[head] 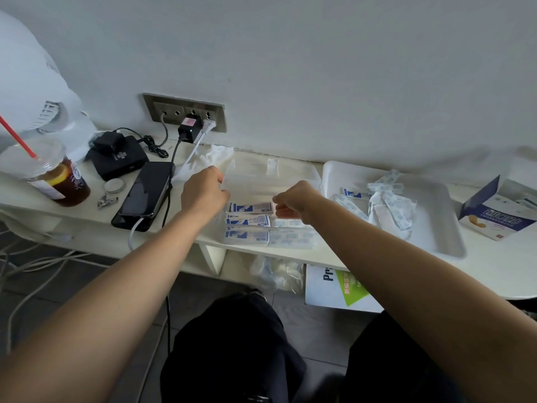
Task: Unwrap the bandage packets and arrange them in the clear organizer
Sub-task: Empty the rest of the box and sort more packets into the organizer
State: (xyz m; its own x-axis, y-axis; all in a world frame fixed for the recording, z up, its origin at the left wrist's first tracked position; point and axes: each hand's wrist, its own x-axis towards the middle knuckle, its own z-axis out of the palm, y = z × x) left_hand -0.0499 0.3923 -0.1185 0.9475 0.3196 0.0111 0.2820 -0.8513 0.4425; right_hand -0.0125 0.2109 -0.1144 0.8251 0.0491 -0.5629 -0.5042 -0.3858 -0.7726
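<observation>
A clear organizer (pixel 293 242) sits on the white shelf in front of me with its clear lid (pixel 261 173) raised toward the wall. Rows of blue-and-white bandage packets (pixel 248 221) lie in its compartments. My left hand (pixel 203 193) grips the lid's left edge. My right hand (pixel 293 200) hovers over the organizer's top row, fingers curled, pinching the end of a bandage packet (pixel 266 207). To the right, a white tray (pixel 436 225) carries a loose heap of bandage strips and wrappers (pixel 386 205).
A bandage box (pixel 499 213) stands open at the far right. Left of the organizer lie a phone (pixel 148 189), a black device (pixel 119 159), nail clippers (pixel 106 199) and an iced drink cup (pixel 55 175). Cables run to the wall socket (pixel 186 114).
</observation>
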